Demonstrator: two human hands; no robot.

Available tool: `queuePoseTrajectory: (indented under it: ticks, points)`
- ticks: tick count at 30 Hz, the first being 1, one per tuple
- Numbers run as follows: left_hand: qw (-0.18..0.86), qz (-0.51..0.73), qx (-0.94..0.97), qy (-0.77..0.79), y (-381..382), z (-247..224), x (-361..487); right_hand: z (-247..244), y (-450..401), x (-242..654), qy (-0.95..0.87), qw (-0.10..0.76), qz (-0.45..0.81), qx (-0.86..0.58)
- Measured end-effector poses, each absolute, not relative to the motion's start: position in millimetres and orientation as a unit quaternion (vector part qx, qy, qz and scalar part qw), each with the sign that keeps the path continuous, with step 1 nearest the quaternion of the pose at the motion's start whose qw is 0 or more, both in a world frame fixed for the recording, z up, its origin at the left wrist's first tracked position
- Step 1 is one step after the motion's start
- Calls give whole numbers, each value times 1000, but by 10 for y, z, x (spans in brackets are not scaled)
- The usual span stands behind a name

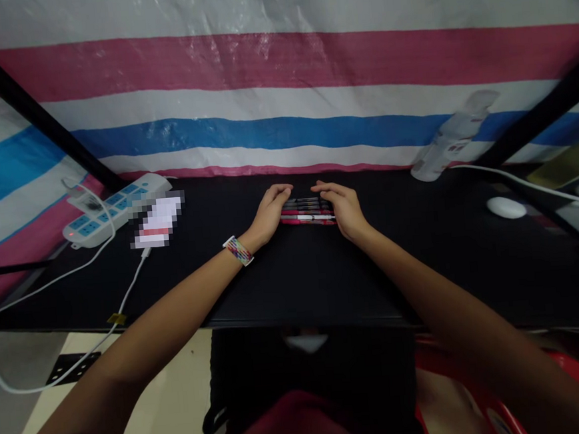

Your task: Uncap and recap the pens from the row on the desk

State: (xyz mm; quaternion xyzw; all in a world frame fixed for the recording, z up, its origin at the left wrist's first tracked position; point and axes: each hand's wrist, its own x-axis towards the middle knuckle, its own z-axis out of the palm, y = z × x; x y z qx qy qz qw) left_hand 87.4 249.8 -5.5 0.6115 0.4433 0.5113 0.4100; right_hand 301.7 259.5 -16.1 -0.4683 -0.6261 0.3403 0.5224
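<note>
Several pens (308, 217) lie side by side in a row on the black tabletop, some with dark barrels at the back, others red and white in front. My left hand (268, 213) cups the row's left end, its fingers curved and pointing inward. At the opposite end my right hand (345, 209) presses against the pens, with fingers bent over their far side. The pen ends are hidden behind the two hands. A multicoloured woven watch band (239, 250) circles my left wrist.
A white power strip (113, 211) and a blurred-out phone (159, 220) on a white cable lie left on the black table (304, 276). To the right are a clear bottle (451, 141) and a white mouse-like object (506, 207). Striped sheeting (277, 57) hangs behind.
</note>
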Motion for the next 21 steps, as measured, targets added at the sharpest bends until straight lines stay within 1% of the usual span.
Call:
queuePoseTrajectory:
  ticks: [11,17,21]
  points:
    - [405,497,623,449,2435,8,875,-67,2504,3000,-633,507,345,-473]
    - [336,483,657,471,2465,24,842,36,2390,3018,-727,463,211,-461]
    - [314,478,678,462,2478,31,806,103,2291,2995,-794,424,154,-407]
